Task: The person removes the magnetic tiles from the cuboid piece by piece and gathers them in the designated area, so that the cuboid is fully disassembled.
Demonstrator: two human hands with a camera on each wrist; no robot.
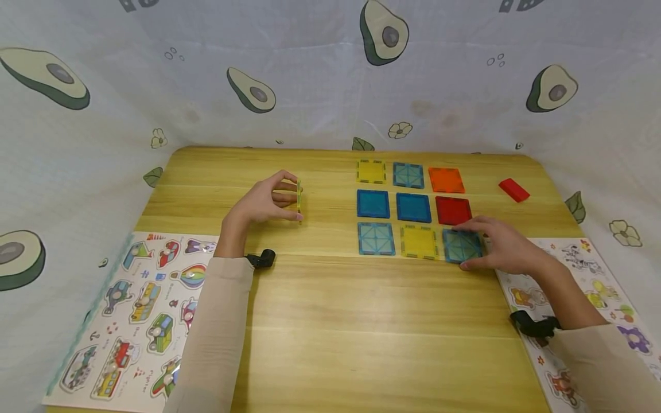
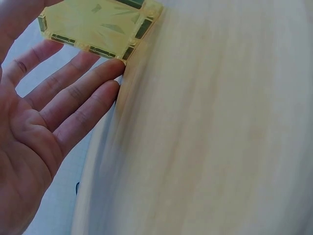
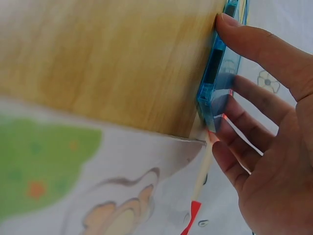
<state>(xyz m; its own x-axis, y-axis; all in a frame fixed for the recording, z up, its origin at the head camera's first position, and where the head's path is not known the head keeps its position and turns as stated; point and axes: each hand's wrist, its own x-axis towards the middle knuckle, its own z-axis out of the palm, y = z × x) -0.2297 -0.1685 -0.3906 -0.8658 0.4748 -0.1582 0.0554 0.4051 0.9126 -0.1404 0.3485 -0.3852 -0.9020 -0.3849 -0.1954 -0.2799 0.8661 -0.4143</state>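
Observation:
My left hand [image 1: 263, 201] pinches a yellow see-through square magnetic tile [image 1: 299, 198] by its edges, thumb on one side and fingers on the other. That tile stands on edge in the head view; the left wrist view shows its flat face [image 2: 98, 24] and dark magnets along the rim. At the right, my right hand [image 1: 503, 244] grips a light blue magnetic tile [image 1: 461, 246] between thumb and fingertips. It is the near right corner of a three-by-three layout. Beside it lie a yellow tile [image 1: 419, 241] and, behind, a red tile [image 1: 453, 210].
Other tiles include an orange one [image 1: 446, 180] and a dark blue one [image 1: 373, 203]. A small red block [image 1: 513, 190] lies near the right edge. Picture puzzle boards flank the wooden table [image 1: 361, 332]: vehicles left [image 1: 129, 338], animals right [image 1: 594, 287]. An avocado-print cloth [image 1: 320, 86] hangs behind.

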